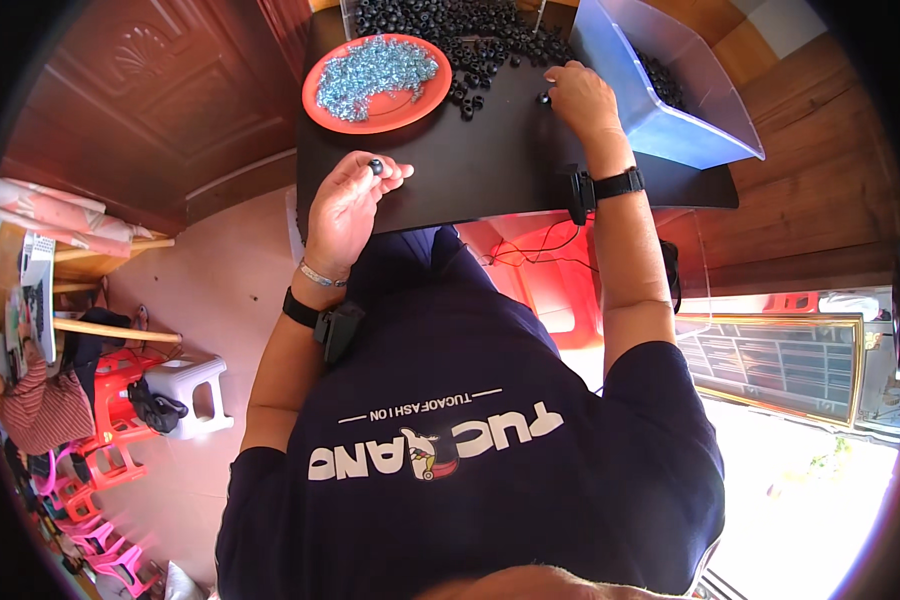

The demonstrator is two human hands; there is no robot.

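Wood-panelled room, with a reddish-brown carved door at left and bright daylight at lower right. Dark table ahead, bearing a heap of small black pieces at the far side, flanked at left by an orange-red plate of silvery-blue bits, at right by a translucent blue bin with more black pieces inside. In the left hand, over the near part of the table: one round black bead, grip closed on it. Near the bin, low over the table: right hand, bent at the fingers, impossible to tell whether clamped on anything. Just beside those fingertips: a loose black bead. Step in hand, by judgement: handling of single beads, away from the heap. Next move probably calling for a precise fingertip pinch, given small, roll-prone shapes. As for writing: large white lettering on the dark shirt, upside down but legible, plus a smaller line and a cartoon figure. No label discernible on plate or bin.
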